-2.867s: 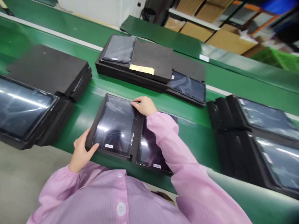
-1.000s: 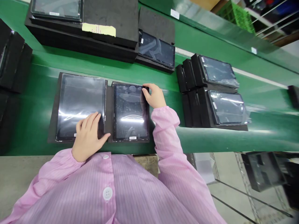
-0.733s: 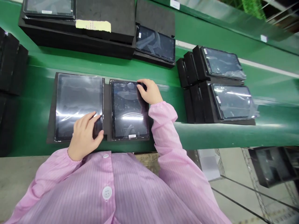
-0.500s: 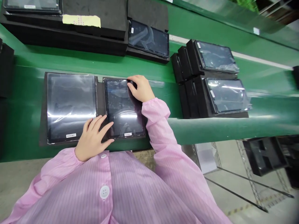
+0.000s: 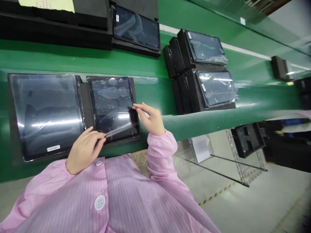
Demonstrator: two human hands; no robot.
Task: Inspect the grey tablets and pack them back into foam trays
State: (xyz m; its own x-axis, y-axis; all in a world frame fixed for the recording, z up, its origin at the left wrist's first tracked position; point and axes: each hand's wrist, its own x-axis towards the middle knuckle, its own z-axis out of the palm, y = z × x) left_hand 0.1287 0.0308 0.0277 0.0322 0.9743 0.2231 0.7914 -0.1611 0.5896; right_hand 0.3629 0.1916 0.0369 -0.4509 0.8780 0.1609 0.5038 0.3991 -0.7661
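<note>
Two dark tablets lie side by side in a black foam tray (image 5: 84,97) on the green conveyor. The left tablet (image 5: 46,113) is wrapped in plastic and untouched. My left hand (image 5: 84,150) pinches the near edge of a clear film (image 5: 119,129) at the bottom left of the right tablet (image 5: 110,100). My right hand (image 5: 150,119) pinches the same film at the tablet's right edge, with the other fingers extended. The film stretches between both hands, lifted slightly off the screen's lower part.
Stacked black foam trays with bagged tablets (image 5: 213,87) stand to the right on the belt, and another (image 5: 136,27) sits behind. A yellow note (image 5: 46,5) lies on the back stack. Below the belt edge are a black tray (image 5: 247,140), a metal frame and grey floor.
My right hand slid from the right tablet's top corner down to its right edge. My left hand left the left tablet and pinched the film, which now lifts. The view swung right.
</note>
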